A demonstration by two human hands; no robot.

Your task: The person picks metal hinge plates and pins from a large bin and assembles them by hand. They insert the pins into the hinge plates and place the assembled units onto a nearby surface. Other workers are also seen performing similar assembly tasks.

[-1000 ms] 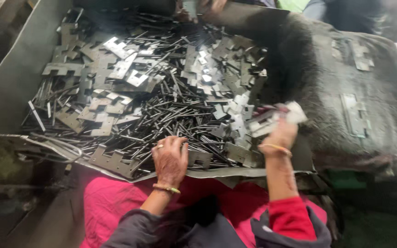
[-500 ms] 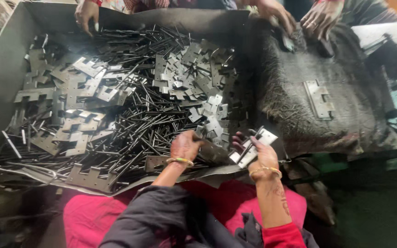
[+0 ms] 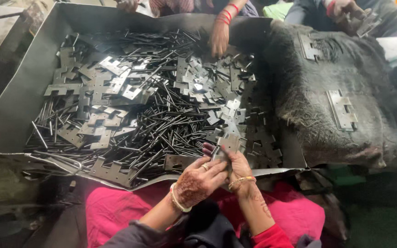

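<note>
At the near edge of the tray (image 3: 19, 105), toward its right corner, the left hand (image 3: 197, 183) and the right hand (image 3: 236, 166) meet over one hinge leaf (image 3: 225, 143), a pale notched metal plate; the right fingers (image 3: 210, 148) grip it from below and behind while the left fingers (image 3: 217, 169) close toward its lower edge around what looks like a thin dark pin, though the pin itself is too small to make out for sure. Doing this well seems to call for holding the leaf steady with its knuckles lined up, keeping the pin straight along the barrel instead of at a slant, and keeping fingertips off the stamped edges, which are likely sharp. The tray holds a spread of pins (image 3: 161, 124) through the middle and loose leaves (image 3: 102, 92) piled toward the far left corner and along the right side. Beside the tray's right edge lies a dark cloth (image 3: 309, 105) with a hinge (image 3: 342, 109) lying flat on it and another (image 3: 308, 46) nearer the far edge. Another person's hand (image 3: 218, 39) reaches into the far edge of the tray. No package, label or sign shows anywhere; only bare grey metal, the dark cloth and pink fabric (image 3: 116, 206) under the near edge
</note>
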